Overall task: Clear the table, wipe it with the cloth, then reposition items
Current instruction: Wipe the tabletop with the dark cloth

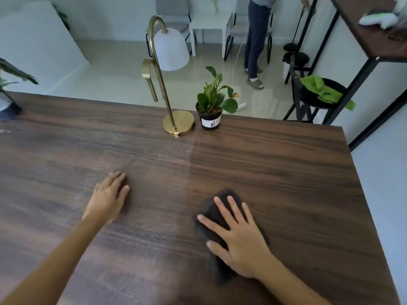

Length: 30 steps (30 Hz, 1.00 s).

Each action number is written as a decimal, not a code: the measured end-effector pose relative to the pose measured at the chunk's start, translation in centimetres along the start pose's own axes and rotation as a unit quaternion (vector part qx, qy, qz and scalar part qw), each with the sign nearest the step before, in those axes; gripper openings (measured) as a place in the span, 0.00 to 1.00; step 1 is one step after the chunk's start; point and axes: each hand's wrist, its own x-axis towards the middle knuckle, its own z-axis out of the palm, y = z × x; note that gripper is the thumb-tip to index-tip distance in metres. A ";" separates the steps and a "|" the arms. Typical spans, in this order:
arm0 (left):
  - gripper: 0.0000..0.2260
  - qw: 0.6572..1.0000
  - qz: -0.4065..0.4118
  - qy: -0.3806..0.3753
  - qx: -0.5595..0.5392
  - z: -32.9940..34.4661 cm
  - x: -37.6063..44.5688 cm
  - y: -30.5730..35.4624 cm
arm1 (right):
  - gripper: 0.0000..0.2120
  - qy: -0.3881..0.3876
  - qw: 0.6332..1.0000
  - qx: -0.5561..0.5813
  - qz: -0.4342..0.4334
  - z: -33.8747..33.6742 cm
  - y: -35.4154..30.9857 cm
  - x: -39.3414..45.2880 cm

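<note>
A dark wooden table [275, 164] fills most of the view. My right hand [240, 236] lies flat with fingers spread on a dark cloth [214, 210], pressing it onto the table near the middle right. My left hand [109, 198] rests palm down on the bare wood to the left, holding nothing. At the far edge stand a brass lamp [178, 123] with a white shade and a small potted plant [211, 106] in a black pot, side by side.
A plant [8, 84] stands at the table's far left corner. Beyond the right edge are a black stool with a green cloth [323, 91] and a dark shelf unit [374, 36]. A person [256, 40] stands on the floor behind the table, near chairs and a white side table.
</note>
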 end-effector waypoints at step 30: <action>0.25 0.997 0.026 0.000 0.066 0.7 -3.0 -6.5 | 0.32 0.062 0.798 0.017 0.599 -3.2 5.2 5.6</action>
